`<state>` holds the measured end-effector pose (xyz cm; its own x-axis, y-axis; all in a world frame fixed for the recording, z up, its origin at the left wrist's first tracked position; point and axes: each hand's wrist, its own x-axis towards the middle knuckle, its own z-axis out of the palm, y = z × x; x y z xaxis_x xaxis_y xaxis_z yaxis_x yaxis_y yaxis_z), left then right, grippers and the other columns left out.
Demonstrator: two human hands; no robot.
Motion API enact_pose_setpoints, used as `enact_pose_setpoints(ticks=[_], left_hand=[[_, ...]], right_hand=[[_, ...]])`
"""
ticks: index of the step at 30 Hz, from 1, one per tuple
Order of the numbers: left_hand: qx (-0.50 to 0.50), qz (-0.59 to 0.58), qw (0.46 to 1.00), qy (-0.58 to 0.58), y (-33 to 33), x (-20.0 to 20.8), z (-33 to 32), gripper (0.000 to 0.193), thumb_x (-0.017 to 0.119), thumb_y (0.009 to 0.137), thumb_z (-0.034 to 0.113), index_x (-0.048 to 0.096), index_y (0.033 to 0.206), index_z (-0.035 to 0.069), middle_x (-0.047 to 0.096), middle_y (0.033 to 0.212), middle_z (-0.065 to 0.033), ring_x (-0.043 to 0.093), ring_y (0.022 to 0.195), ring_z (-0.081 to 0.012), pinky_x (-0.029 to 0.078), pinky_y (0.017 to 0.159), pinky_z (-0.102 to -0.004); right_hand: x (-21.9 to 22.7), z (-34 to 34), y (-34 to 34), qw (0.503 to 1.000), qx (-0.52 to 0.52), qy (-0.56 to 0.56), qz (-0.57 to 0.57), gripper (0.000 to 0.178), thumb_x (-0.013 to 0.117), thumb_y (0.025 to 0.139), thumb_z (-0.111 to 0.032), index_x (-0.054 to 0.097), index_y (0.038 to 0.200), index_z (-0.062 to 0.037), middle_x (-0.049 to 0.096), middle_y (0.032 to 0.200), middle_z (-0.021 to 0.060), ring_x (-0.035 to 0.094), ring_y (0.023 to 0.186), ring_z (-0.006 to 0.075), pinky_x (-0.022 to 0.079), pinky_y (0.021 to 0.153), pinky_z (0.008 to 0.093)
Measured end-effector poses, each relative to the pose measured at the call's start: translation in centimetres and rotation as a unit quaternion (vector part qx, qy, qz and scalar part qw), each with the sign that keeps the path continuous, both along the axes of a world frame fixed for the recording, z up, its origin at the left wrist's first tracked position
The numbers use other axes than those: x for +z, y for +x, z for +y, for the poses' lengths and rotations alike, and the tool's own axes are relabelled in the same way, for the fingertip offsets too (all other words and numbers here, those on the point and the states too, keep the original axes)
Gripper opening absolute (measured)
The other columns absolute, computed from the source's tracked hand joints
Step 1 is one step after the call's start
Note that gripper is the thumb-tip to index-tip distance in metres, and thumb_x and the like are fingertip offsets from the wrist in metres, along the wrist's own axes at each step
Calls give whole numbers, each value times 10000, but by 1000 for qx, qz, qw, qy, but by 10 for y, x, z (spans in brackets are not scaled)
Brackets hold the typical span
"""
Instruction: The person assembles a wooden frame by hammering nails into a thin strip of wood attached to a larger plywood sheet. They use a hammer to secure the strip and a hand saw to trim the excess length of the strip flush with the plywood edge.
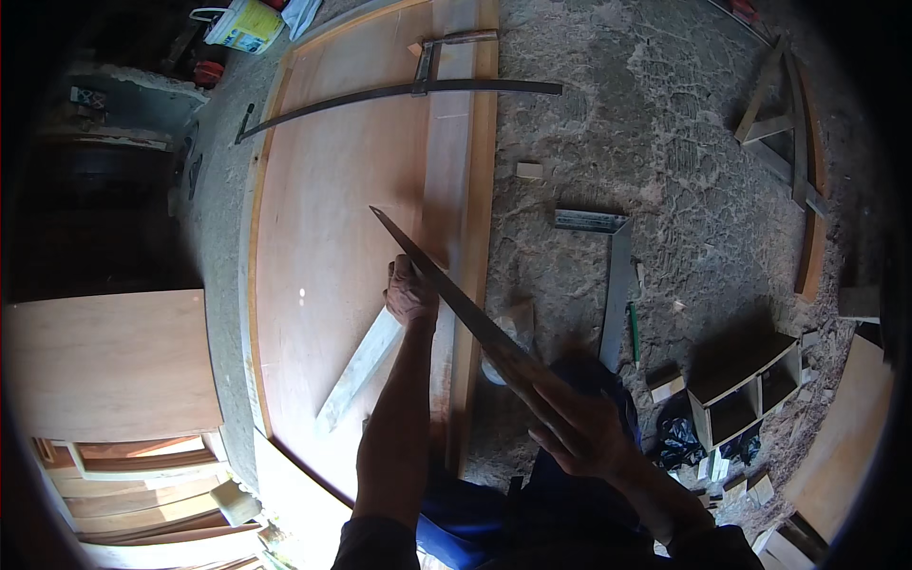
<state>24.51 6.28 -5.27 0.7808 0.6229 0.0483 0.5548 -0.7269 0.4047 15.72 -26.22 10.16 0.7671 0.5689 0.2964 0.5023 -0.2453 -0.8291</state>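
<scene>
Handsaw (458, 300) above the panel (332, 190) — right hand (581, 429) closed around its near end.
Left hand (411, 293) fisted on 1 pale strip (363, 369). No finished cut visible; judged early, any sawing apparently left to do — blade crosses panel's right edge, open room beyond tip up to bar clamp (356, 99).
</scene>
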Motion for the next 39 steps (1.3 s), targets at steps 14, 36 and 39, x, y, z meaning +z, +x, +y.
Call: enact_pose_setpoints(ticks=[14,36,39], left_hand=[[-5,-7,1000,5,-12,5,0,185,614,895,370,588,972,204,647,1030,-59,641,903,-388,484,763,-510],[-6,-1,1000,5,-10,4,3,190,622,883,342,577,979,185,644,1046,-46,647,897,-350,467,830,-467],[3,11,1000,10,-5,10,-4,184,609,896,348,573,971,184,643,1042,-47,644,896,-358,469,823,-468]], right_hand=[[-3,0,-12,998,17,9,52,638,786,827,-143,511,1365,61,643,1236,219,694,1082,338,613,867,404],[-15,26,-3,998,7,25,63,659,744,839,-126,479,1420,36,598,1332,224,664,1147,343,583,920,391],[-14,24,2,998,13,31,52,685,724,840,-98,438,1448,38,559,1393,241,667,1138,370,585,889,389]])
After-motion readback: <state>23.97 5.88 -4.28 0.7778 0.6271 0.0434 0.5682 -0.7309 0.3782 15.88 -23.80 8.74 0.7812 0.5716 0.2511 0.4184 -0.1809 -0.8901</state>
